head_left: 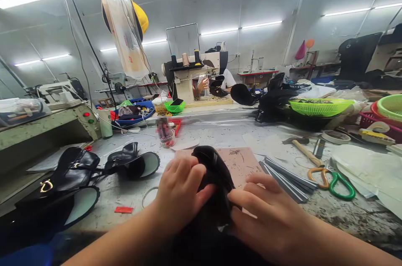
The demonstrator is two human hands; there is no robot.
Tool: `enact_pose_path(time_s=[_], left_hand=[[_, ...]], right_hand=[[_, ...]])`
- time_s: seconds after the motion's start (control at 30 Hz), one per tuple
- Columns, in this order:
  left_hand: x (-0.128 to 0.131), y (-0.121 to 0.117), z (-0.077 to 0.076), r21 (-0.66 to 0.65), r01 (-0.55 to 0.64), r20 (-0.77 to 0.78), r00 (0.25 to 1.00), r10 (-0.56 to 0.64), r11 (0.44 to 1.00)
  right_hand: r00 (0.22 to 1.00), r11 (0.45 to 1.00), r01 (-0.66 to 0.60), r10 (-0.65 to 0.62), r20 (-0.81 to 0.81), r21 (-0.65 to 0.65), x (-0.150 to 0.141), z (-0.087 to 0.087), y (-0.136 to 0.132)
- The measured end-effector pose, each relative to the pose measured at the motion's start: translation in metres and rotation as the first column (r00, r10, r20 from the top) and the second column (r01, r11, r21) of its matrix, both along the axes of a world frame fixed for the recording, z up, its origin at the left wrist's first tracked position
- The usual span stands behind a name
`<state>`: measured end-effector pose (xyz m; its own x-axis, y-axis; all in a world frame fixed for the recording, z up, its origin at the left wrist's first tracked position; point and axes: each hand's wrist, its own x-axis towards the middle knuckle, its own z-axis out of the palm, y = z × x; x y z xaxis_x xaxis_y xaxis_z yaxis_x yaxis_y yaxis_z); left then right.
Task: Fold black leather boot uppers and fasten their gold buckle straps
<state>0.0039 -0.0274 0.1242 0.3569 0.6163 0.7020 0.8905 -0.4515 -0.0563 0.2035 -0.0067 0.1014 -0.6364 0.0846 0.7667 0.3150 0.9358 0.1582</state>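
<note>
A black leather shoe upper (pixel 212 165) stands up between my hands at the near edge of the workbench. My left hand (pixel 180 190) grips its left side, fingers curled over and thumb pressed to the leather. On the right side, my right hand (pixel 264 207) pinches the edge with thumb and fingers. The lower part of the piece merges into darkness below my hands. Behind it lies a pinkish board (pixel 241 159) on the bench. More black shoe uppers with buckles (pixel 78 165) rest to the left.
Scissors with orange and green handles (pixel 341 186), a hammer (pixel 304 151), grey strips (pixel 285 178) and a tape roll (pixel 336 136) lie right. A green basket (pixel 320 107) sits behind them. A small red piece (pixel 123 210) lies left. Across the bench, a person's hand (pixel 203 84) works at a sewing machine (pixel 185 83).
</note>
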Motion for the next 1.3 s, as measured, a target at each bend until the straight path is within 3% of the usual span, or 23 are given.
enact_pose_path(time_s=[0.07, 0.13, 0.2, 0.27, 0.33, 0.43, 0.5, 0.53, 0.63, 0.7, 0.73, 0.8, 0.83, 0.87, 1.0, 1.1, 1.2, 1.3], left_hand=[[0.0, 0.0, -0.001, -0.249, -0.017, 0.203, 0.977, 0.07, 0.968], [0.001, 0.001, -0.001, -0.54, 0.102, 0.432, 0.885, 0.171, 0.835], [0.003, 0.003, 0.001, -0.669, 0.316, 0.614, 0.744, 0.262, 0.672], [0.004, 0.003, 0.003, -0.64, 0.514, 0.743, 0.603, 0.29, 0.571], [0.003, 0.001, 0.004, -0.555, 0.654, 0.829, 0.488, 0.275, 0.514], [-0.002, -0.004, 0.006, -0.447, 0.788, 0.894, 0.385, 0.227, 0.423], [-0.005, -0.007, 0.007, -0.433, 0.815, 0.901, 0.382, 0.205, 0.385], [-0.006, -0.007, 0.006, -0.442, 0.807, 0.897, 0.393, 0.202, 0.391], [-0.007, -0.004, 0.006, -0.552, 0.736, 0.834, 0.49, 0.256, 0.392], [-0.008, 0.002, 0.004, -0.624, 0.713, 0.781, 0.549, 0.298, 0.32], [-0.009, 0.005, 0.003, -0.638, 0.726, 0.765, 0.561, 0.316, 0.257], [-0.011, 0.01, 0.001, -0.602, 0.782, 0.777, 0.526, 0.346, 0.16], [-0.012, 0.013, -0.001, -0.572, 0.807, 0.792, 0.495, 0.358, 0.147], [-0.013, 0.014, -0.003, -0.545, 0.823, 0.808, 0.464, 0.364, 0.162], [-0.017, 0.012, -0.007, -0.463, 0.831, 0.88, 0.389, 0.274, 0.307], [-0.022, 0.005, -0.002, -0.515, 0.768, 0.856, 0.488, 0.173, 0.381], [-0.026, 0.0, 0.006, -0.563, 0.64, 0.789, 0.605, 0.109, 0.523], [-0.026, -0.001, 0.012, -0.517, 0.622, 0.816, 0.565, 0.121, 0.588]], right_hand=[[1.0, 1.0, 0.003, -0.003, -0.021, -0.015, 0.001, 0.0, -0.001], [1.0, 1.0, 0.012, -0.012, -0.015, -0.025, 0.002, 0.001, -0.002], [1.0, 1.0, 0.013, -0.012, 0.015, -0.027, 0.003, 0.003, -0.002], [0.998, 0.999, -0.025, 0.027, 0.063, -0.032, 0.002, 0.006, -0.001], [0.99, 0.997, -0.064, 0.07, 0.12, -0.05, 0.001, 0.01, 0.002], [0.984, 0.995, -0.047, 0.062, 0.169, -0.092, 0.0, 0.014, 0.004], [0.985, 0.995, -0.03, 0.047, 0.168, -0.098, -0.002, 0.015, 0.005], [0.985, 0.995, -0.033, 0.048, 0.167, -0.093, -0.003, 0.015, 0.005], [0.979, 0.997, -0.05, 0.061, 0.195, -0.063, -0.004, 0.014, 0.004], [0.974, 0.997, -0.064, 0.073, 0.215, -0.05, -0.005, 0.013, 0.004], [0.973, 0.996, -0.069, 0.078, 0.219, -0.05, -0.005, 0.013, 0.003], [0.973, 0.996, -0.064, 0.076, 0.218, -0.059, -0.004, 0.013, 0.002], [0.974, 0.996, -0.058, 0.073, 0.216, -0.073, -0.003, 0.013, 0.001], [0.974, 0.994, -0.054, 0.073, 0.212, -0.094, -0.002, 0.013, 0.0], [0.979, 0.968, -0.03, 0.079, 0.19, -0.248, 0.002, 0.014, 0.002], [0.989, 0.951, 0.025, 0.022, 0.149, -0.307, 0.003, 0.015, 0.01], [0.996, 0.948, 0.066, -0.042, 0.083, -0.311, 0.001, 0.015, 0.019], [0.998, 0.945, 0.066, -0.058, 0.033, -0.321, -0.004, 0.016, 0.024]])
